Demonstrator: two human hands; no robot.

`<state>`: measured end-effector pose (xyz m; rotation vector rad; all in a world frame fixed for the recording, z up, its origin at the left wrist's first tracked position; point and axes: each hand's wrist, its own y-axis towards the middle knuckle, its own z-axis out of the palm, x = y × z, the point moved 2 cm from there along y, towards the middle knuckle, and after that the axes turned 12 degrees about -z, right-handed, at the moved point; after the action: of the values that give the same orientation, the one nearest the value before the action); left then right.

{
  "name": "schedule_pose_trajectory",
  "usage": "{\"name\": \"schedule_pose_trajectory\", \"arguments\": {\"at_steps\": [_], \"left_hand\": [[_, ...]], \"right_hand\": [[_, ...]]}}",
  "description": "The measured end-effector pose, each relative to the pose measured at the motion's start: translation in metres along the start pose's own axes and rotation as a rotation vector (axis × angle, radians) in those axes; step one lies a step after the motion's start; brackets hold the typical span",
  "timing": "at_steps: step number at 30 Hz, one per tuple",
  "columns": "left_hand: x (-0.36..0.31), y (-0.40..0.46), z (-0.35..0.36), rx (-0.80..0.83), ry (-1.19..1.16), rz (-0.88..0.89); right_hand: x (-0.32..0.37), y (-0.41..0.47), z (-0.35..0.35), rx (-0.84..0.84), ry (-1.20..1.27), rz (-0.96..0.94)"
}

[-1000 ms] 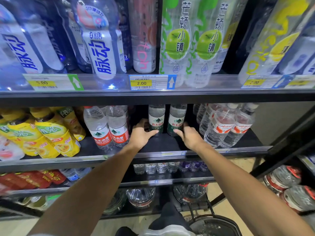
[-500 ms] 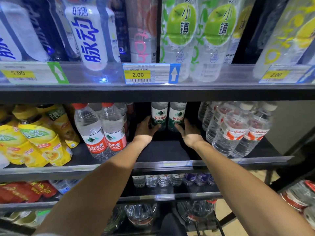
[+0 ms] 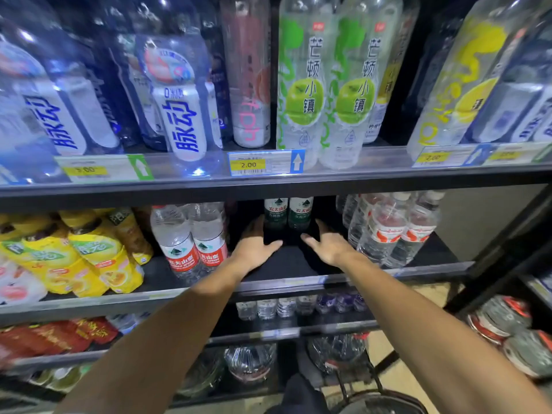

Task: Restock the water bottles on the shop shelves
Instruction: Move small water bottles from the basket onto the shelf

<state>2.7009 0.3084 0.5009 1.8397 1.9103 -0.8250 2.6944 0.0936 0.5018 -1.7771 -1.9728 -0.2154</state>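
On the middle shelf, left hand and right hand grasped two green-labelled water bottles at 12 o'clock, fingers curled round them

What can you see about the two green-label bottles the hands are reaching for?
The two green-label bottles are clear plastic with dark green wraps bearing white and red print. They stand upright, side by side, far back on the middle shelf. Their tops are hidden by the shelf above. The left hand and right hand flank their bases; whether the fingers touch them is unclear.
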Motion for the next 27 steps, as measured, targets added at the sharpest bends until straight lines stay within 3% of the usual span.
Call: {"name": "schedule_pose_trajectory", "arguments": {"at_steps": [4, 9, 13, 22, 27], "left_hand": [[-0.003, -0.043, -0.017, 0.076, 0.319, 0.095], [-0.001, -0.085, -0.017, 0.125, 0.46, 0.362], [0.004, -0.131, -0.002, 0.042, 0.446, 0.612], [0.0, -0.232, 0.051, 0.302, 0.666, 0.749], [-0.015, -0.303, 0.119, 0.514, 0.828, 0.815]], "right_hand": [[0.027, -0.053, -0.01, -0.05, 0.032, -0.082], [0.037, -0.138, -0.003, -0.201, 0.021, -0.252], [0.016, -0.208, 0.015, -0.252, -0.016, -0.282], [-0.062, -0.365, 0.09, -0.183, 0.063, -0.053], [-0.116, -0.499, 0.14, -0.161, 0.251, 0.268]]}}
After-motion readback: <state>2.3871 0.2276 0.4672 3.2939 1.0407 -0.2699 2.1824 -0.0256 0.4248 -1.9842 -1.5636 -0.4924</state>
